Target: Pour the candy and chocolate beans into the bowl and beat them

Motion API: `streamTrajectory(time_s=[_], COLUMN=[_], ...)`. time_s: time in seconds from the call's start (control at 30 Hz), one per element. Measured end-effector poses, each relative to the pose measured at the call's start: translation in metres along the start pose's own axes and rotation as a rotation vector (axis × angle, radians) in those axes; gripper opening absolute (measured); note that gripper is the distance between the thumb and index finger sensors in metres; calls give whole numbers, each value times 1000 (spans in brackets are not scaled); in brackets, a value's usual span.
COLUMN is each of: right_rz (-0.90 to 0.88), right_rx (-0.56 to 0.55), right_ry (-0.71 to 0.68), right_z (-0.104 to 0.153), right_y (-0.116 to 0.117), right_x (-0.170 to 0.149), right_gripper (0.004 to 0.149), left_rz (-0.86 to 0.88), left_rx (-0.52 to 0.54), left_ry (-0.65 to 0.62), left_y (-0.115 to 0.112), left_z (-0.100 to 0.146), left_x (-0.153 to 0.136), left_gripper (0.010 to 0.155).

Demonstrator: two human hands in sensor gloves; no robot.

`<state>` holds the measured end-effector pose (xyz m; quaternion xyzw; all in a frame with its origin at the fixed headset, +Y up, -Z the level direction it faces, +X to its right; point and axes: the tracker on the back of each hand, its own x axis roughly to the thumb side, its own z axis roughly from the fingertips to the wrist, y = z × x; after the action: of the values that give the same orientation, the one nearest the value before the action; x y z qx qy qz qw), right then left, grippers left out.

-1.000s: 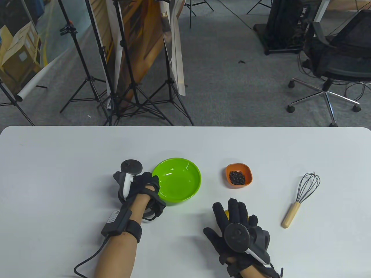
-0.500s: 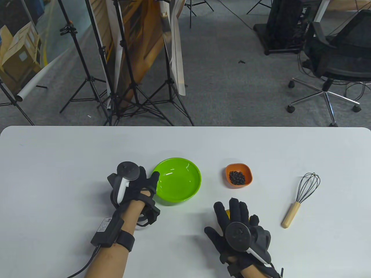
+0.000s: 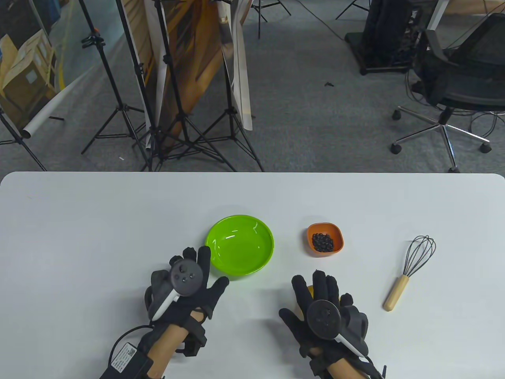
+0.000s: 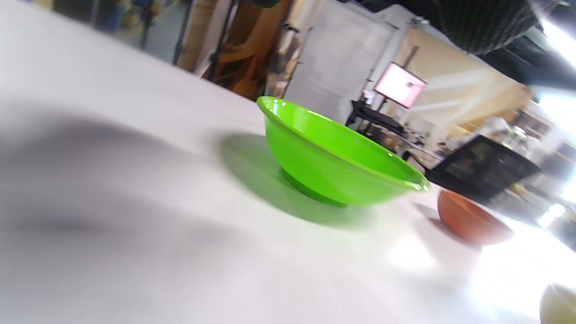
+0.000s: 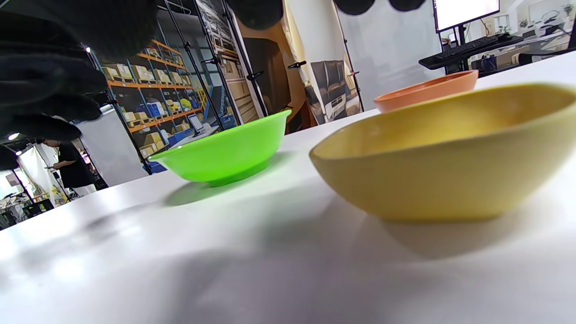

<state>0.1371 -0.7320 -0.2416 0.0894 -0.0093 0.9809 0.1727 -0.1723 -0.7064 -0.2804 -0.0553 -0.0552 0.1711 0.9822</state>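
The empty green bowl stands mid-table, also in the left wrist view and the right wrist view. To its right a small orange dish holds dark chocolate beans. A yellow dish sits under my right hand, whose straight fingers hover over it; only a sliver of the yellow dish shows and its contents are hidden. My left hand lies palm down, fingers spread, just front-left of the bowl and holds nothing. A whisk with a wooden handle lies far right.
The white table ends at a far edge with grey floor beyond it. There stand several tripods and an office chair. The orange dish shows behind the yellow one in the right wrist view.
My left hand has let go of the bowl's left rim, drawn back toward the front edge and spread its fingers. The right hand has barely moved over the yellow dish.
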Motion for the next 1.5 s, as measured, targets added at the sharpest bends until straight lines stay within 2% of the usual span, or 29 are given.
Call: streamTrajectory(time_s=[0.1,0.17,0.23,0.3,0.5,0.67,0.77,0.87,0.93,1.03,1.33,1.5], right_rz=[2,6,10,22,-10,-110,-169,-224,-289,-310,-195,-193], right_rx=[11,19,30,55,12,-78,-100,-39,49,105,48,43], right_ry=[4,6,0,-9,1,117,232,348,449,486,496,508], right_z=[-1,-1,-1,0,-1,-6,-8,-12,-14,-19,-24,-28], right_y=[3,5,6,6,-3,-30,-36,-28,-15,-5,-2,3], right_x=[0,0,1,3,2,-38,-67,-91,-105,-113,-102,-105], right_gripper=[80,80,80,80,80,74,75,76,75,66,49,47], left_rz=[-131,-150,-186,-187,-143,-154,-152,-152,-154,-166,-179,-174], left_rx=[44,54,-2,-49,-15,4,16,20,24,27,7,9], left_ry=[-50,-63,-53,-42,-46,-42,-44,-46,-48,-50,-52,-55], left_y=[-8,-16,-20,-20,-15,-15,-14,-14,-15,-17,-22,-22], left_z=[21,29,35,39,40,37,37,38,38,39,38,37], left_x=[6,6,3,0,-10,-18,-20,-20,-20,-19,-19,-19], left_gripper=[89,89,88,89,88,88,88,88,88,88,87,87])
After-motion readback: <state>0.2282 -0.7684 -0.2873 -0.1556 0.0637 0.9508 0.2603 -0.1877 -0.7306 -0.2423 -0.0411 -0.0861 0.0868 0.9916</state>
